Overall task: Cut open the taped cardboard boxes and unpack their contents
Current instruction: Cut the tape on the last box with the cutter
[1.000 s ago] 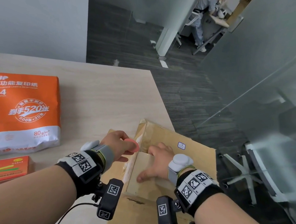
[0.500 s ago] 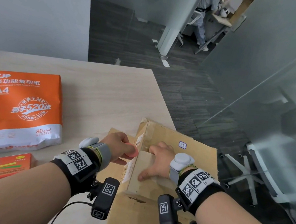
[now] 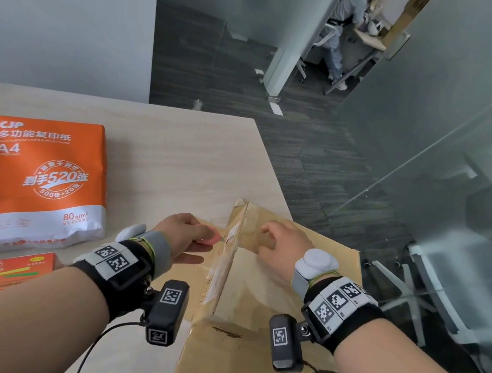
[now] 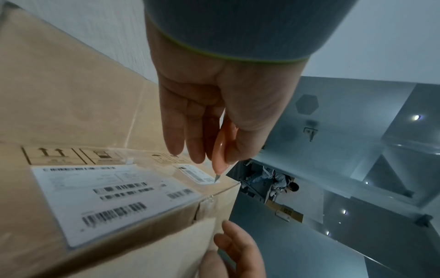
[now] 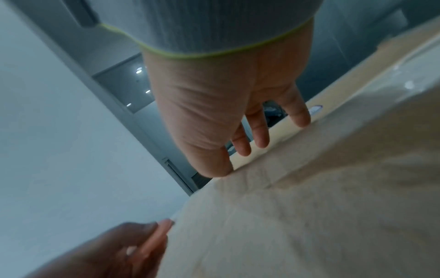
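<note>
A taped brown cardboard box (image 3: 256, 303) lies at the table's right edge, its labelled side (image 4: 114, 193) facing left. My left hand (image 3: 185, 234) pinches a small pink cutter (image 3: 210, 238) (image 4: 222, 148), whose blade tip (image 4: 217, 178) touches the small barcode label near the box's far top corner. My right hand (image 3: 277, 247) (image 5: 238, 131) rests on the box top, fingers slightly bent over the far end of a flap, and holds nothing.
An orange A4 paper ream (image 3: 36, 179) lies on the wooden table (image 3: 166, 153) at the left, with a small orange box (image 3: 14, 271) in front of it. Right of the table edge are dark carpet, a glass wall and a chair base (image 3: 403, 291). A person stands far off at a desk (image 3: 342, 35).
My left hand has carried the pink cutter right, up to the box's labelled side. My right hand has slid farther along the box top and lifted its fingers a little.
</note>
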The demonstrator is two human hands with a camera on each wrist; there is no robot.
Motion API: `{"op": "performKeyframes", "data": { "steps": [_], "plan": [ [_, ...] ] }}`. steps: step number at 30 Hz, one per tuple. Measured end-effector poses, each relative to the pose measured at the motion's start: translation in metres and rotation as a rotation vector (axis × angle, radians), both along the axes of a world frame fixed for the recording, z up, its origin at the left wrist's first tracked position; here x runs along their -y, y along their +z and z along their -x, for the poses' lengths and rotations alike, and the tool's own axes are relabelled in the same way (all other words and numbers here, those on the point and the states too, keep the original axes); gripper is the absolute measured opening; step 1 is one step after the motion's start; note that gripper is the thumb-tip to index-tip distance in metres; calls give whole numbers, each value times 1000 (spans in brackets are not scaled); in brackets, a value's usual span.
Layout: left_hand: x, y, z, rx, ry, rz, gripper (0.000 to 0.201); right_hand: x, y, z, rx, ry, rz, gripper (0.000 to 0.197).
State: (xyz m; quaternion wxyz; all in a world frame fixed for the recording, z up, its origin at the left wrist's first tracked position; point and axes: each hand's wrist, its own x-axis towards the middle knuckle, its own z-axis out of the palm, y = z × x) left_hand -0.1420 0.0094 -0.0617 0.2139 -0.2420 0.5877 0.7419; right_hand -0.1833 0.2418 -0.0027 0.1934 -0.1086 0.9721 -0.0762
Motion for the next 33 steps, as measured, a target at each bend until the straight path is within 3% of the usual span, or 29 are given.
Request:
{"op": "performKeyframes", "data": {
  "steps": [6,10,12,20,33],
  "plan": [
    [-11,2,9,3,60,-27,19,9,-1,9,132,137,-270,114],
    [-13,-2,8,24,69,-12,18,22,-6,21,173,229,-479,130],
    [-13,-5,7,38,83,-12,19,28,-6,24,179,261,-533,126],
    [-15,-10,6,52,89,-37,20,37,8,19,119,369,-531,68],
    [-26,-11,3,32,84,-135,27,34,6,11,84,328,-463,73]
  ]
}}
